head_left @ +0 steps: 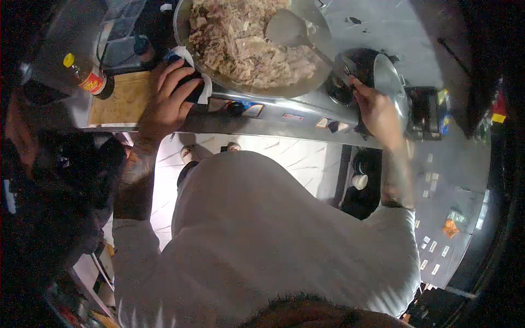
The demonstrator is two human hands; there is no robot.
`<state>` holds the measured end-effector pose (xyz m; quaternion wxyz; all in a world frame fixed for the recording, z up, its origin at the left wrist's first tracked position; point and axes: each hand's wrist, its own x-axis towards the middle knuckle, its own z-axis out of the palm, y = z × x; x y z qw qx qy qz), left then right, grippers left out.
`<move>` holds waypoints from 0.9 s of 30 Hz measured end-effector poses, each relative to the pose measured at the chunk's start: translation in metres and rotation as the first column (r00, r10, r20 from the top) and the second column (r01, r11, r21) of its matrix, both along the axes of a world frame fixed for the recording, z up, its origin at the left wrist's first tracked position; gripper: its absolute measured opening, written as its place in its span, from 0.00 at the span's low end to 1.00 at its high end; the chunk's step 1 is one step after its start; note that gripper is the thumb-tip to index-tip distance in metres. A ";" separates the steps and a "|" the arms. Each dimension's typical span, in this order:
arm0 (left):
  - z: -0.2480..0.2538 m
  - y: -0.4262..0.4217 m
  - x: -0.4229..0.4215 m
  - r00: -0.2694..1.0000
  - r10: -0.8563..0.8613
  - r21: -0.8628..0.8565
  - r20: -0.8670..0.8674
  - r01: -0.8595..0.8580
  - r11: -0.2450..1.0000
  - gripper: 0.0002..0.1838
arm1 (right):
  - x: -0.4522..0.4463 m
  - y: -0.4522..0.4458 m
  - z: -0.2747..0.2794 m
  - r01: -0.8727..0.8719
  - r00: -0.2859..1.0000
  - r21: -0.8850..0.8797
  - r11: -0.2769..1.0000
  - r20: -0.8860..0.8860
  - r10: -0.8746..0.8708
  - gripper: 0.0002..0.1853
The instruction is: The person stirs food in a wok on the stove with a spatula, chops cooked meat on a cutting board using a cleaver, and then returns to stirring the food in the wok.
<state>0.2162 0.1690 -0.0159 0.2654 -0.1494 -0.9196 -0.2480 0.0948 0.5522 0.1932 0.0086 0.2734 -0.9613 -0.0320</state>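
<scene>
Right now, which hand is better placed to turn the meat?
Probably the right hand: it holds the spatula, whose blade lies on the meat; the left hand grips cloth at the pan's rim.

Bottle: yellow cap, red-yellow label; shirt plain white; board tan.
</scene>
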 end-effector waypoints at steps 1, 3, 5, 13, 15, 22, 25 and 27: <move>0.001 0.000 0.001 1.000 -0.003 0.025 0.018 0.003 1.000 0.25 | -0.004 0.005 -0.006 0.007 1.000 0.001 1.000 0.000 -0.007 0.15; 0.001 0.000 0.000 0.999 -0.009 0.054 0.035 0.007 0.998 0.25 | -0.013 0.013 -0.018 -0.038 0.997 -0.024 0.999 0.062 0.039 0.15; -0.001 0.000 -0.001 1.000 -0.023 0.107 0.019 0.021 0.994 0.24 | -0.004 0.006 -0.009 0.000 0.990 -0.106 0.994 0.141 0.015 0.15; 0.007 -0.005 0.000 0.999 -0.043 0.047 -0.024 0.044 0.998 0.24 | 0.026 -0.005 -0.017 0.014 0.956 -0.112 0.994 0.292 0.020 0.16; 0.007 -0.007 0.000 0.998 -0.057 0.029 -0.029 0.057 0.998 0.24 | 0.029 -0.006 -0.027 -0.034 0.957 -0.208 0.978 0.275 0.092 0.16; 0.011 -0.012 -0.003 0.995 -0.094 0.066 0.024 0.092 0.994 0.26 | 0.040 0.013 -0.032 0.616 0.561 -0.208 0.760 0.793 -0.238 0.17; 0.010 -0.014 -0.003 0.996 -0.086 0.102 0.008 0.085 0.991 0.25 | 0.047 0.026 -0.029 0.643 0.521 -0.191 0.742 0.819 -0.241 0.18; 0.009 -0.013 -0.005 0.997 -0.080 0.129 -0.001 0.080 0.988 0.25 | 0.049 0.037 -0.031 0.642 0.528 -0.169 0.748 0.805 -0.272 0.18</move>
